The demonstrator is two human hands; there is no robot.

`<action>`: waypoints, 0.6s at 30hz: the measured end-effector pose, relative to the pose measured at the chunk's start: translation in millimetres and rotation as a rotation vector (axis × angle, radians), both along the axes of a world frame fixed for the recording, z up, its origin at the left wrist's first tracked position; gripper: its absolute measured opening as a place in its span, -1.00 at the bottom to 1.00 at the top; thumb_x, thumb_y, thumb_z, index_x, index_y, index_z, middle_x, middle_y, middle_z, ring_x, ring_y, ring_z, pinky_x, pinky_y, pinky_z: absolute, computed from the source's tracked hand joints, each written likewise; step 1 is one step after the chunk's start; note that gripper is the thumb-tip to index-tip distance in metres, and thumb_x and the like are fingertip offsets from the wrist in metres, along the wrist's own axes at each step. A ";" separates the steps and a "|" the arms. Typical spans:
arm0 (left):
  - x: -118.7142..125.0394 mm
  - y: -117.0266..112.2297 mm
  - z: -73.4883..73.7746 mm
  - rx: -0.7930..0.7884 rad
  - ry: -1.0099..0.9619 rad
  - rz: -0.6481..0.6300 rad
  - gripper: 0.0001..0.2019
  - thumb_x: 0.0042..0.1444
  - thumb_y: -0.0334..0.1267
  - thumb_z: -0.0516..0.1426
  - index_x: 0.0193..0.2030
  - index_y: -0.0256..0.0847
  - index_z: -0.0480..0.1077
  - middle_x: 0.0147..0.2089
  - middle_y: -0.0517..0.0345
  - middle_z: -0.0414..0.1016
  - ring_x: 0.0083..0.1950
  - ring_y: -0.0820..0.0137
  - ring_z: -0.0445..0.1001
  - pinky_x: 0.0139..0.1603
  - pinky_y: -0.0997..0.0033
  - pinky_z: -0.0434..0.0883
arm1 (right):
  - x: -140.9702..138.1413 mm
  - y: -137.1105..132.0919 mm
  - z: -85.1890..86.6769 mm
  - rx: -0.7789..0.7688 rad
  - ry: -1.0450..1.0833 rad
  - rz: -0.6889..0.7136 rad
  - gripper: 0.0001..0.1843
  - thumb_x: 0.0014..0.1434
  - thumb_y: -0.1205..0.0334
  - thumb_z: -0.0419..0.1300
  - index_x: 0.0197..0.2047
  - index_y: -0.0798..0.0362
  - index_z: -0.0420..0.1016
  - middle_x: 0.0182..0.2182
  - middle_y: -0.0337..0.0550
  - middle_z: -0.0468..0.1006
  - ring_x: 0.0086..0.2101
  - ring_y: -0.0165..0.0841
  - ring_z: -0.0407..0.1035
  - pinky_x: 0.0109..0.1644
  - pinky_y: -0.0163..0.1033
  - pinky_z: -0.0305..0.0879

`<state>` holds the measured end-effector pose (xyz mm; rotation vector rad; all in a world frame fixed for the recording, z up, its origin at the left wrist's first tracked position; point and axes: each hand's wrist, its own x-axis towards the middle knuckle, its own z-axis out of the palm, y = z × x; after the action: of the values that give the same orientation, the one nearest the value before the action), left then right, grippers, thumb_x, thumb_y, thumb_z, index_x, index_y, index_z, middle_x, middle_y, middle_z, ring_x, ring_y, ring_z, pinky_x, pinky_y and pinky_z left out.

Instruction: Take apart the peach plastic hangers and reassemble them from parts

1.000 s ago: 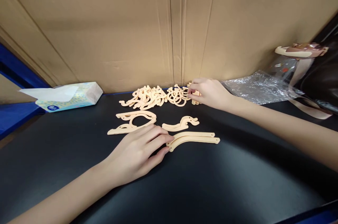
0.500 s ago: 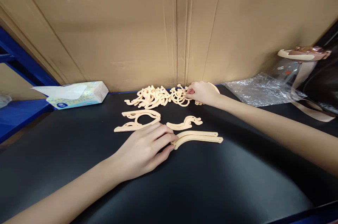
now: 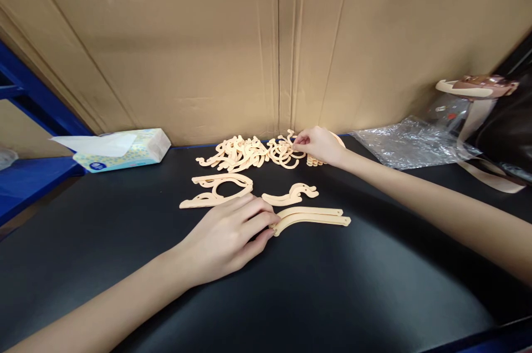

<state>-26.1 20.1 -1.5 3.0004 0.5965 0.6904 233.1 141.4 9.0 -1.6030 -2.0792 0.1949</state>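
Observation:
My left hand (image 3: 230, 236) lies on the black table (image 3: 332, 297), thumb and fingers pinched on the left end of a pair of stacked, curved tan strips (image 3: 313, 217). Far back, my right hand (image 3: 318, 145) pinches a small curled piece at the right edge of a pile of tan cut-out pieces (image 3: 249, 153). Between the hands lie a large arched piece (image 3: 216, 189) and a smaller wavy piece (image 3: 291, 195). A small notched tan piece (image 3: 313, 162) sits under my right hand.
A cardboard wall (image 3: 266, 42) closes the back. A tissue pack (image 3: 120, 149) lies at back left beside a blue frame (image 3: 25, 175). Crumpled clear plastic (image 3: 411, 142) and a brown-lidded clear container (image 3: 474, 92) with a strap sit at back right.
The view has shifted slightly left. My right hand has drawn in at the pile's right edge and lifted a little with a small piece pinched. My left hand has stayed on the strips.

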 end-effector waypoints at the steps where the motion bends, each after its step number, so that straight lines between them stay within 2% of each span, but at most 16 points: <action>1: -0.1 0.3 -0.3 -0.001 -0.002 -0.001 -0.83 0.32 -0.41 0.05 -0.04 -0.25 0.42 -0.11 0.09 0.48 -0.14 0.38 0.40 -0.07 0.38 0.31 | 0.7 0.5 -0.1 0.006 0.027 0.005 -0.86 0.11 0.22 0.26 -0.38 0.08 0.63 -0.45 -0.18 0.62 -0.42 -0.36 0.44 -0.38 -0.29 0.18; 8: 0.5 1.1 -3.6 -0.012 -0.011 -0.007 -0.83 0.32 -0.41 0.04 -0.03 -0.23 0.41 -0.10 0.10 0.48 -0.14 0.39 0.39 -0.09 0.39 0.30 | 3.8 -5.2 4.4 0.085 0.186 0.105 -0.85 0.12 0.22 0.27 -0.35 0.11 0.62 -0.46 -0.19 0.57 -0.42 -0.38 0.39 -0.32 -0.27 0.21; 14: 1.3 1.2 -1.9 -0.014 -0.015 -0.005 -0.83 0.31 -0.42 0.05 -0.03 -0.24 0.42 -0.10 0.10 0.48 -0.14 0.40 0.40 -0.11 0.40 0.31 | 4.3 -35.4 11.3 0.124 0.241 0.224 -0.87 0.12 0.21 0.26 -0.35 0.08 0.57 -0.42 -0.20 0.53 -0.40 -0.38 0.37 -0.27 -0.25 0.23; 18: 1.2 1.5 -1.2 -0.008 -0.001 0.000 -0.83 0.31 -0.42 0.04 -0.04 -0.24 0.41 -0.10 0.09 0.49 -0.15 0.39 0.41 -0.11 0.39 0.31 | 8.7 -59.0 9.7 0.143 0.202 0.322 -0.89 0.15 0.23 0.24 -0.38 0.06 0.54 -0.43 -0.21 0.52 -0.39 -0.37 0.38 -0.24 -0.23 0.25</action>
<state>-24.9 21.6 -2.7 2.9929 0.5983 0.6872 241.7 82.4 18.7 -1.1113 -2.1276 0.2985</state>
